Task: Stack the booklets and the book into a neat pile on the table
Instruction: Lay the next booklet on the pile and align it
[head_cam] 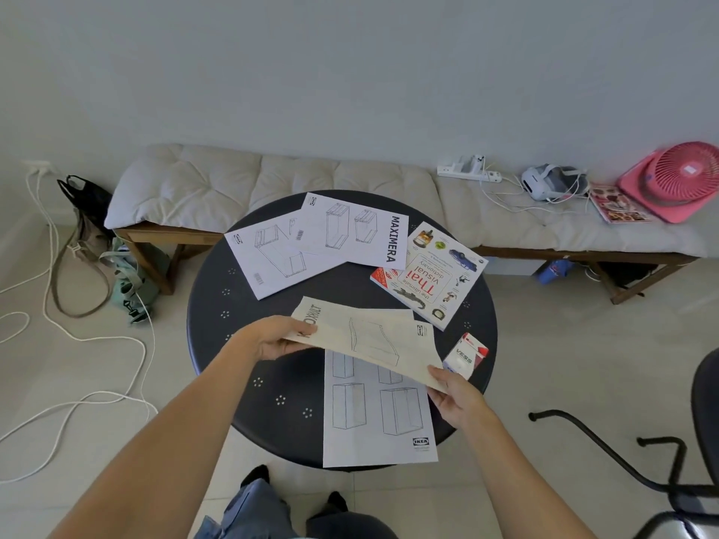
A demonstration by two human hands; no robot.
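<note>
A cream booklet (373,338) hangs tilted above the round dark table (249,363). My left hand (278,338) grips its left edge and my right hand (453,394) grips its near right corner. Under it a white booklet with cabinet drawings (379,418) lies flat at the table's near edge. Two more white booklets lie at the far side: one with a drawer drawing (274,256), and overlapping it the MAXIMERA booklet (360,231). The Thai visual dictionary book (432,274) lies at the far right.
A small red and white VESS box (465,355) stands at the table's right edge. Behind the table runs a cushioned bench (272,177) with a headset, cables, a magazine and a pink fan (677,178). Bags and cords sit on the floor at left, a black chair base (669,461) at right.
</note>
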